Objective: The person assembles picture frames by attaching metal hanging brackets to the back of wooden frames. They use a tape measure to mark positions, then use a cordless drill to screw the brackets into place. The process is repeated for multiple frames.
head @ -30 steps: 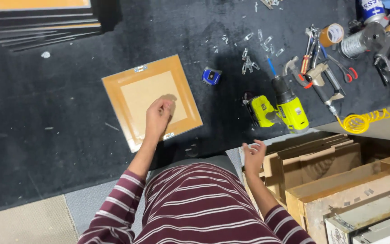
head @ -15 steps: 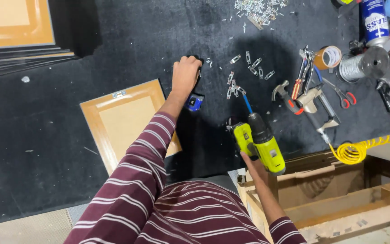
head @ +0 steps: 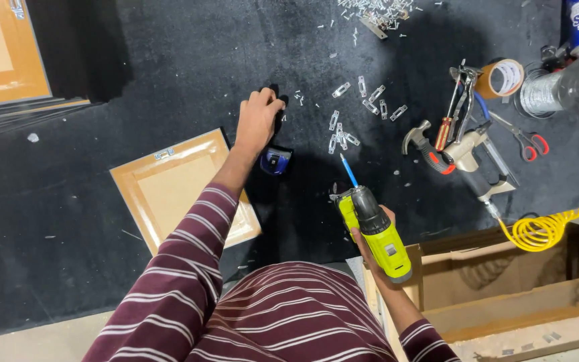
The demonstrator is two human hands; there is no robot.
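**On the black mat: drill in one hand, the other reaching out**

Nearest the body, the right hand (head: 368, 236) is gripping a yellow-green drill (head: 374, 226), fingers wrapped round its handle, the blue bit pointing away toward the scattered hangers. Just right of it, cardboard boxes (head: 490, 295) are sitting at the mat's edge, with a coiled yellow hose (head: 549, 226) lying beside them.

To the left, a wooden frame (head: 181, 190) is lying flat and face down on the mat (head: 75, 221), partly covered by the striped sleeve (head: 175, 268).

Further out, the left hand (head: 257, 121) is stretching across the mat, fingers curled down over a small dark object that is mostly hidden; whether it is actually clasping it, I cannot tell. A blue tape measure (head: 275, 161) is lying just below that hand, touching the wrist's edge.

Beyond, small metal hangers (head: 363, 107) are lying loose between the hand and the tools: a hammer (head: 425, 149), pliers (head: 456, 107), scissors (head: 524, 139) and a tape roll (head: 500, 78). At the far edge, a pile of staples (head: 378, 12) and a stack of frames (head: 8, 60) are resting.
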